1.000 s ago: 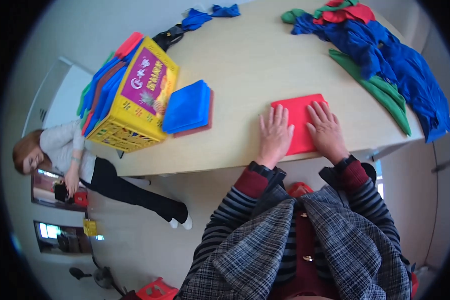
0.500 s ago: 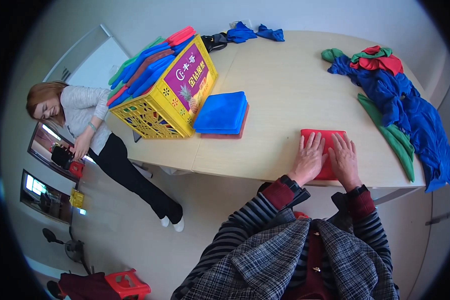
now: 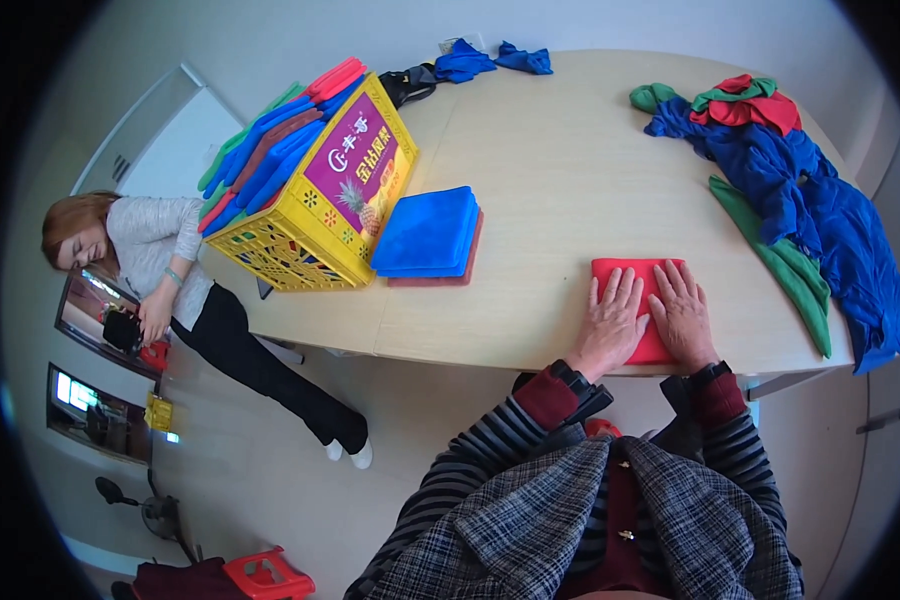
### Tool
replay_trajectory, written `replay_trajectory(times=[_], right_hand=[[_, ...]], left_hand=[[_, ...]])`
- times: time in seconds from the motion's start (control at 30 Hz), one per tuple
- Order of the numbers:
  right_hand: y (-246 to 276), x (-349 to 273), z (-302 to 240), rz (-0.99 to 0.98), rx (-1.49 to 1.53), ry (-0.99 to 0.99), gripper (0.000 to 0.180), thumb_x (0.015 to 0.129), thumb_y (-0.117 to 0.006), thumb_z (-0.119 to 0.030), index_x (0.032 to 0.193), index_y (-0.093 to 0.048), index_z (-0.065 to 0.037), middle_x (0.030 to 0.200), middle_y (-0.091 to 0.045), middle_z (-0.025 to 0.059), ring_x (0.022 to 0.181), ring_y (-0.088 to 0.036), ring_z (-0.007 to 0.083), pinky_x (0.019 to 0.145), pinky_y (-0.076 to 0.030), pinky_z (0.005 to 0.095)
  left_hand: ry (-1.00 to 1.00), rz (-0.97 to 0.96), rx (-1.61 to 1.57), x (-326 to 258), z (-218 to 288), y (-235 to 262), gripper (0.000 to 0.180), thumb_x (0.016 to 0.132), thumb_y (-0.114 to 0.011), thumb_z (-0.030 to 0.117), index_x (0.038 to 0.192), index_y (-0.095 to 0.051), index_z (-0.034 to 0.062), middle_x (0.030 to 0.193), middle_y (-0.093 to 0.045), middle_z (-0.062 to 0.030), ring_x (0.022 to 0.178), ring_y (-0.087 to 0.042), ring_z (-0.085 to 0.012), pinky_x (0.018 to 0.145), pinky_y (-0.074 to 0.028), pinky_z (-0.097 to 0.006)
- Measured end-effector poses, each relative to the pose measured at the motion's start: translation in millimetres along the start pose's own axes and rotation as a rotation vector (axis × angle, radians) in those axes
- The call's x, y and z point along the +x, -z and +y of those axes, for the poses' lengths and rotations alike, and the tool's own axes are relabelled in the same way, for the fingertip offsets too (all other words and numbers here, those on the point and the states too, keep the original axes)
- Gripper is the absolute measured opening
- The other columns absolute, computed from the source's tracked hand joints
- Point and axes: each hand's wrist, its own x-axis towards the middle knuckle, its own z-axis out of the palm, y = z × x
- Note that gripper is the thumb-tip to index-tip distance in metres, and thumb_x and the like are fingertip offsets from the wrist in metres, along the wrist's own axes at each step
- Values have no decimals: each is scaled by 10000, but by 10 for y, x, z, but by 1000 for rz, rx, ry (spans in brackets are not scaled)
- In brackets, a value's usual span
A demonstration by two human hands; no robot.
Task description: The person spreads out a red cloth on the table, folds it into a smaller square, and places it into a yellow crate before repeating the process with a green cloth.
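Observation:
A folded red cloth lies flat at the near edge of the table. My left hand rests palm down on its left part, with fingers stretched out. Beside it, my right hand is spread flat over the right part, the thumbs close together. Both hands press on top of the cloth and grip nothing. To their left sits a stack of folded cloths, a blue one over a brownish-red one.
A yellow plastic crate piled with folded cloths stands at the table's left. Crumpled blue cloths, with green and red ones, lie along the right side. Small blue cloths are at the back. Another person stands left of the table.
The whole view has shifted slightly. My hands stay flat on the red cloth, with little change in their pose.

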Motion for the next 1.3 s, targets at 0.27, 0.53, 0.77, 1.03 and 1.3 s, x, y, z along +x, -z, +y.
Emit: replay_trajectory(times=[0.27,0.53,0.77,1.03,1.3], right_hand=[[-16,-23,107,34,58,-75,551,1029,-489,-367,1502,-455,-86,1582,-402,154,1451,-366,380,1186,-287,496],[-39,-62,134,70,51,-79,550,1027,-491,-374,1496,-463,-88,1569,-416,156,1426,-393,379,1181,-293,490],[22,-124,130,56,72,-106,552,1028,-489,-375,1497,-463,-87,1575,-408,156,1435,-380,374,1192,-279,485],[46,-143,148,54,134,-96,551,1028,-494,-366,1493,-463,-73,1579,-394,161,1446,-358,383,1203,-263,483],[70,-151,196,49,139,-83,550,1028,-494,-365,1488,-465,-65,1569,-400,166,1444,-354,389,1202,-266,479]], left_hand=[[-9,-12,13,31,-30,13,663,1012,-532,374,1531,-376,-8,1624,-320,-189,1526,-247,-346,1230,-156,-574],[-11,-57,80,45,-33,15,665,1030,-504,386,1556,-340,14,1640,-292,-174,1531,-236,-337,1226,-167,-574],[-6,-86,81,40,16,28,666,1037,-482,394,1562,-327,15,1643,-285,-177,1536,-217,-341,1232,-152,-570],[-26,-97,95,43,1,20,657,1046,-465,386,1564,-317,9,1647,-279,-170,1539,-208,-343,1239,-144,-552],[-39,-113,116,79,7,18,653,1053,-448,384,1565,-308,4,1651,-271,-165,1542,-197,-346,1240,-139,-549]])
